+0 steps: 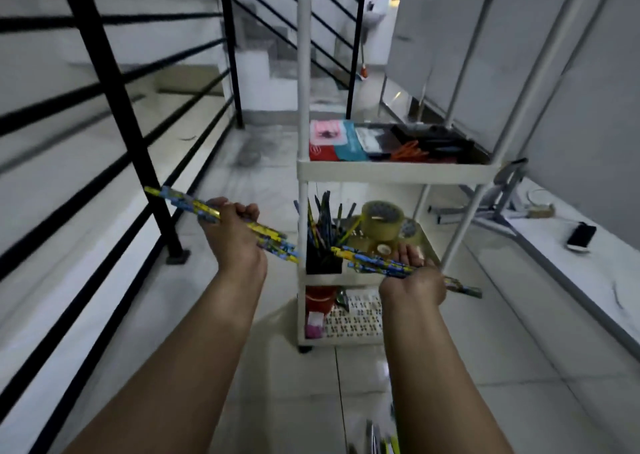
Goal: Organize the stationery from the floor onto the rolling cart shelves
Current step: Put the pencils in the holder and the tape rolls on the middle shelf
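My left hand [235, 235] grips a bundle of yellow-and-blue patterned pencils [188, 204] that juts out to the left and right of my fist. My right hand [414, 277] holds a second bundle of the same pencils [363, 261] just in front of the white rolling cart [394, 172]. The cart's middle shelf carries a black pen holder [323, 263] full of pens and rolls of clear tape [382, 219]. Notebooks and packets [334, 140] lie on the upper shelf. The lowest shelf holds a red item [320, 297] and a printed sheet [356, 315].
A black stair railing [114, 107] runs along the left. A white wall ledge at right carries a phone [581, 237] and a folded metal stand [498, 194]. Blurred stationery [384, 443] lies on the tiled floor at the bottom edge.
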